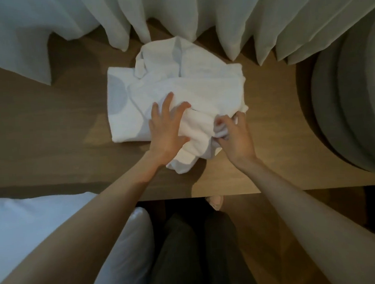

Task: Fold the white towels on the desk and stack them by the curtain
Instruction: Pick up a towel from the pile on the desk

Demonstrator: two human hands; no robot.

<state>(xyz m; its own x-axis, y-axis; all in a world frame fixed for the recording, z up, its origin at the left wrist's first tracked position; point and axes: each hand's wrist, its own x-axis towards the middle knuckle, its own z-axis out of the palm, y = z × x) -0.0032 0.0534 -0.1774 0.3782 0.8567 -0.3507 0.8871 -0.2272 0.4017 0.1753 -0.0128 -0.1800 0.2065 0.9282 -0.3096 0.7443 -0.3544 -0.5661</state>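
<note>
**Both hands on the loose towel, mid-desk**

I watch from the head camera, looking straight down on the wooden desk [48,133]. A crumpled towel [200,92] lies in a heap in the middle of it, partly on top of a folded towel [123,126] that lies flat under its left side. The heap's far end reaches the hem of the pale curtain [217,17], which hangs along the back of the desk.

The left hand [168,130] lies flat on the crumpled towel, its fingers spread and fairly straight, pressing the cloth down. The right hand [235,136] is just beside it at the near right corner of the heap, with its fingers curled and pinching a bunch of the cloth. Between the two hands the cloth is gathered into a thick roll, and a loose end hangs toward me, near the desk's front edge.

A grey padded seat [345,99] stands at the right end of the desk. White bedding [33,230] shows at the lower left, beside the person's dark trousers [185,253].
</note>
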